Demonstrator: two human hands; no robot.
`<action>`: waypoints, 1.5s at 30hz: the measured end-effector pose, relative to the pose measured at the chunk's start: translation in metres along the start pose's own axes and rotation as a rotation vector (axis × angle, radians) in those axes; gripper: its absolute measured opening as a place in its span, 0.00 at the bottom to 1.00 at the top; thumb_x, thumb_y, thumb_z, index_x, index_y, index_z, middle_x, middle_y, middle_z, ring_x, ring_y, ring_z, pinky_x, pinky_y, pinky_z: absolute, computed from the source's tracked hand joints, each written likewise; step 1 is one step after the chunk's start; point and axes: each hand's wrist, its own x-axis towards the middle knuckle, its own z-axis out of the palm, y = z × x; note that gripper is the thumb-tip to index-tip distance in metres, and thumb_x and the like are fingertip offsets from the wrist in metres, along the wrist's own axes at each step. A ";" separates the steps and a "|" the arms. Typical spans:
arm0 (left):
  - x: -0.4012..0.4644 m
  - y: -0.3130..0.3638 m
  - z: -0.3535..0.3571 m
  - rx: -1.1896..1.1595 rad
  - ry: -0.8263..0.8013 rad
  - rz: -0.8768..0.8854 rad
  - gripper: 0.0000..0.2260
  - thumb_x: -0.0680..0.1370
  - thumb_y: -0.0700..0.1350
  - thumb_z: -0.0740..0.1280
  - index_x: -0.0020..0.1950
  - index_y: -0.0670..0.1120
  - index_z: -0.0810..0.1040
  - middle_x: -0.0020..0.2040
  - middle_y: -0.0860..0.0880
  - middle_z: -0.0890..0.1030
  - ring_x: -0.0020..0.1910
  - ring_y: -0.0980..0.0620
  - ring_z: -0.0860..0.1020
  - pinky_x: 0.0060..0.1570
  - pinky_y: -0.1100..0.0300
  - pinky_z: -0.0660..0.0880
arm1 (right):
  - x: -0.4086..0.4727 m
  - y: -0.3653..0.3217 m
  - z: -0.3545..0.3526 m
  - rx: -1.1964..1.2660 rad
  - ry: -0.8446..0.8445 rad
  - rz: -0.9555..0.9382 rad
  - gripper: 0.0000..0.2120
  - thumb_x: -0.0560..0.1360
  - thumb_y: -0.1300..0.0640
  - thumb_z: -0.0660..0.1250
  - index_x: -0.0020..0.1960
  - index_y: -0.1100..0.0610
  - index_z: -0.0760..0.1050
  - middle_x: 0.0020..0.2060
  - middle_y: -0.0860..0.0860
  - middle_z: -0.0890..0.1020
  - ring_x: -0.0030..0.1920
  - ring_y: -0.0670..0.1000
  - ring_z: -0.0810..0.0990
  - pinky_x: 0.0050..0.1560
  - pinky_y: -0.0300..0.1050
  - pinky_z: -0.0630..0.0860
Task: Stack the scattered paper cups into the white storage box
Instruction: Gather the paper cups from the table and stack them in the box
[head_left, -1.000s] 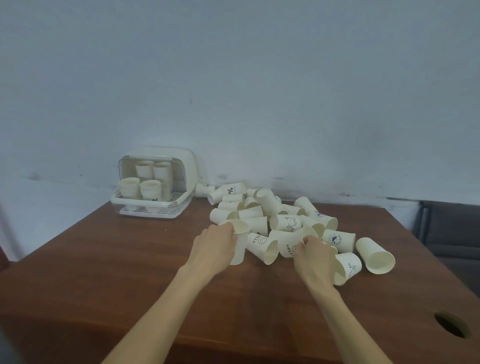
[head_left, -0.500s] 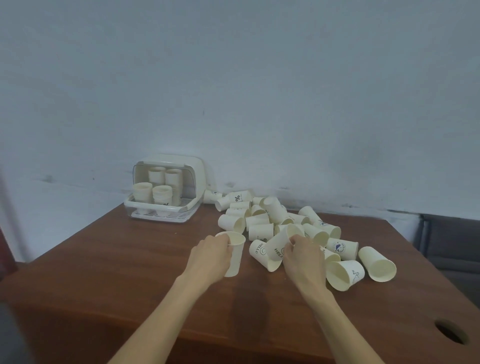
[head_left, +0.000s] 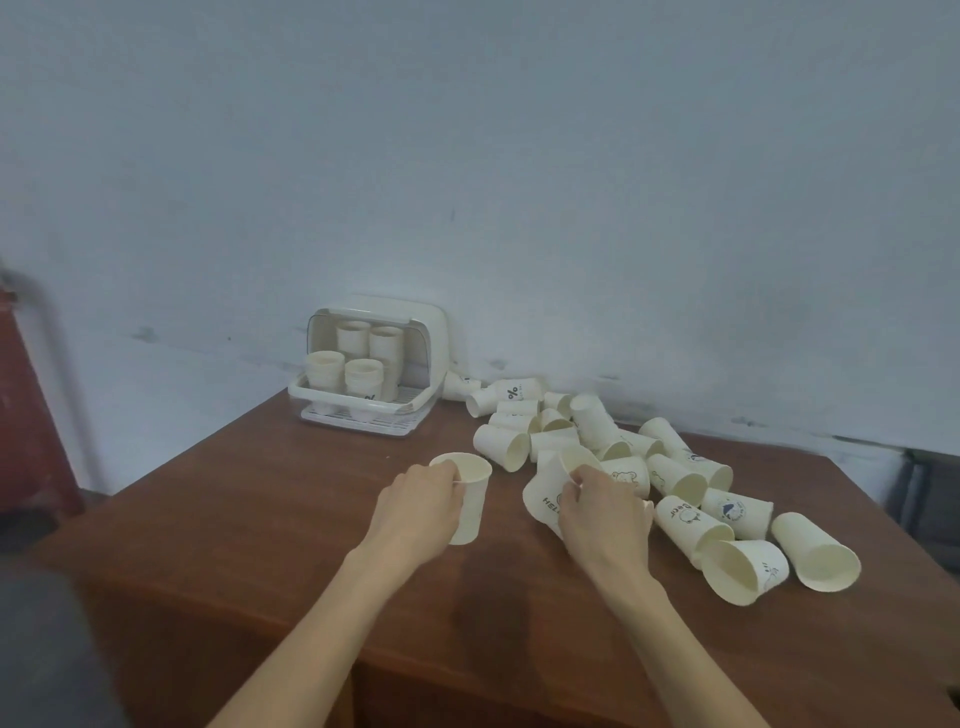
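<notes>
Our left hand grips an upright cup mouth-up, ready to receive; our right hand pinches a tilted cup beside the pile, white storage box well beyond.

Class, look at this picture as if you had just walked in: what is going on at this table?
A person is tidying paper cups on a wooden table. The left hand holds an upright cup by its rim. The right hand has a grip on a tilted cup printed "HELLO", at the near edge of the loose pile of cups lying on their sides. The white storage box at the back left already holds several stacks, lid open.
</notes>
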 end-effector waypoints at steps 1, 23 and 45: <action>0.001 -0.004 0.001 -0.004 0.001 -0.006 0.11 0.82 0.50 0.54 0.54 0.48 0.73 0.51 0.45 0.78 0.50 0.42 0.76 0.45 0.51 0.71 | 0.001 -0.003 0.003 0.018 -0.006 -0.006 0.11 0.79 0.56 0.54 0.49 0.55 0.76 0.43 0.55 0.81 0.47 0.59 0.77 0.41 0.48 0.65; 0.120 -0.095 0.031 -0.084 0.033 -0.031 0.10 0.81 0.50 0.56 0.53 0.48 0.74 0.51 0.45 0.80 0.50 0.41 0.77 0.45 0.50 0.72 | 0.075 -0.069 0.086 -0.001 -0.004 -0.067 0.11 0.79 0.56 0.55 0.52 0.55 0.76 0.43 0.55 0.83 0.45 0.60 0.77 0.40 0.50 0.67; 0.174 -0.230 -0.021 -0.152 0.110 -0.058 0.08 0.82 0.49 0.56 0.51 0.49 0.73 0.49 0.50 0.81 0.46 0.45 0.76 0.41 0.53 0.71 | 0.114 -0.208 0.173 0.054 -0.025 -0.098 0.13 0.78 0.54 0.56 0.58 0.52 0.75 0.48 0.57 0.83 0.48 0.62 0.77 0.43 0.50 0.68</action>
